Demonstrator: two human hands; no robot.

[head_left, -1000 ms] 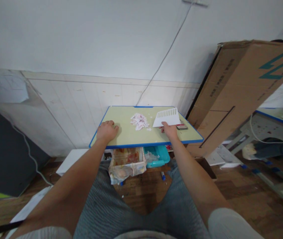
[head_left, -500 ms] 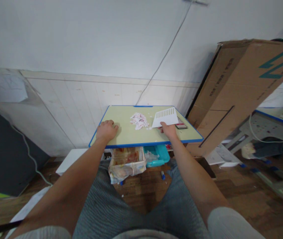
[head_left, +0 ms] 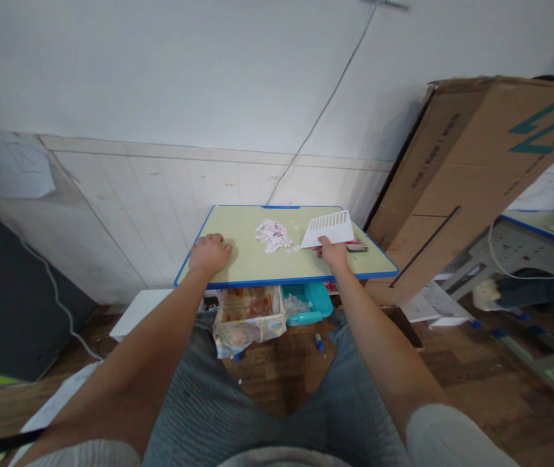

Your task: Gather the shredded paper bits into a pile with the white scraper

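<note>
My right hand (head_left: pixel 331 254) pinches the lower edge of a white slotted sheet (head_left: pixel 333 229), thumb on top, a row of long slots along its far side. It is held tilted over the right part of a pale yellow table (head_left: pixel 267 267) with a blue rim. To its left lies a heap of small white paper-like scraps (head_left: pixel 273 235) with pinkish and dark marks, plus a few loose bits. My left hand (head_left: pixel 210 253) rests on the table's left side, palm down, fingers slightly bent, holding nothing. Behind the sheet, a dark, reddish flat item (head_left: pixel 357 246) is partly hidden and pixelated.
Below the table's front edge sit a cloth-lined basket (head_left: pixel 250 332) and a turquoise bin (head_left: pixel 323 301) with whitish pieces. A tall cardboard box (head_left: pixel 452 175) stands close on the right. A wall with a hanging cable (head_left: pixel 325 104) rises behind.
My right hand has shifted slightly to the right with the white slotted sheet, which now tilts more steeply. My left hand and the scrap heap stay where they were.
</note>
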